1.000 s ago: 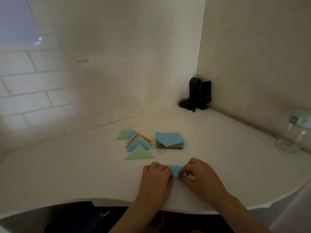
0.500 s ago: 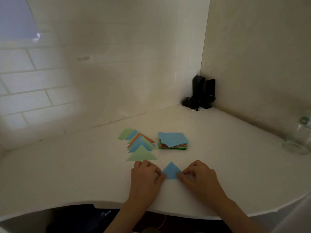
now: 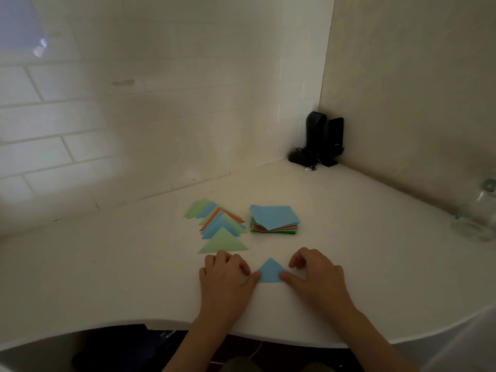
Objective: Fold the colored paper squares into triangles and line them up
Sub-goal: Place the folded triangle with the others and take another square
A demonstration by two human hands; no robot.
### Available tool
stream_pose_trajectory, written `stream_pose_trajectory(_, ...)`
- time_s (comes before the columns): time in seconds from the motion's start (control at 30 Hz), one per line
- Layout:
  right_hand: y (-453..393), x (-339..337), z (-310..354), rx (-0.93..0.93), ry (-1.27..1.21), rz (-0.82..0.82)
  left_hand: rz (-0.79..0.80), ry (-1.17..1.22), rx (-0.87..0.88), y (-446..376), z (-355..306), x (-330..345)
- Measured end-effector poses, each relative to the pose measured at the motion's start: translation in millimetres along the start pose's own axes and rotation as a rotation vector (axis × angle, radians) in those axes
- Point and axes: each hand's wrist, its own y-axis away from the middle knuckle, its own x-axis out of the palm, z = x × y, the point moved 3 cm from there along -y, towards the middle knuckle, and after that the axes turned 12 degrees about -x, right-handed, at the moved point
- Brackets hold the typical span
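A folded blue triangle (image 3: pixel 269 272) lies flat on the white table, point facing away from me. My left hand (image 3: pixel 228 277) presses its thumb on the triangle's left corner, and my right hand (image 3: pixel 316 275) presses its thumb on the right corner. The other fingers of both hands are loosely curled on the table. Just behind my left hand runs an overlapping row of folded triangles (image 3: pixel 214 224) in green, blue and orange, with a green triangle (image 3: pixel 222 244) nearest me. A stack of paper squares (image 3: pixel 273 218), blue on top, sits to the right of the row.
Two black speakers (image 3: pixel 323 140) with a cable stand in the far corner by the tiled wall. A clear glass jar (image 3: pixel 477 218) sits at the right edge of the view. The table's curved front edge (image 3: pixel 241 335) runs just under my wrists.
The blue paper, mostly covered by my fingers a second ago, now lies exposed as a flat triangle. Both hands have slid apart to its lower corners.
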Motion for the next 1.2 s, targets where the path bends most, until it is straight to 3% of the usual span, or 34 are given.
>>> stream_pose_trajectory(0.13,-2,-7,-6,0.009,-0.127,0.079,0.019,0.126,0.028,-3,8,-5)
stream_pose_trajectory(0.27,1,-12,-8,0.005,-0.195,0.060,0.069,0.181,0.055,-6,11,-5)
stream_pose_trajectory(0.53,7,-8,-1,0.006,-0.127,0.021,-0.012,0.080,0.068,25,-39,-1)
stream_pose_trajectory(0.67,10,-6,-1,-0.008,-0.124,-0.008,0.091,-0.030,-0.042,19,-48,1)
stream_pose_trajectory(0.83,10,-4,-3,-0.019,-0.134,-0.037,0.207,0.183,0.028,12,-46,8)
stream_pose_trajectory(1.03,8,-2,-7,-0.049,-0.136,-0.083,0.096,0.355,0.104,10,-31,-1)
stream_pose_trajectory(1.2,-8,-5,-6,-0.032,-0.169,-0.184,-0.018,0.394,0.052,-18,4,-18)
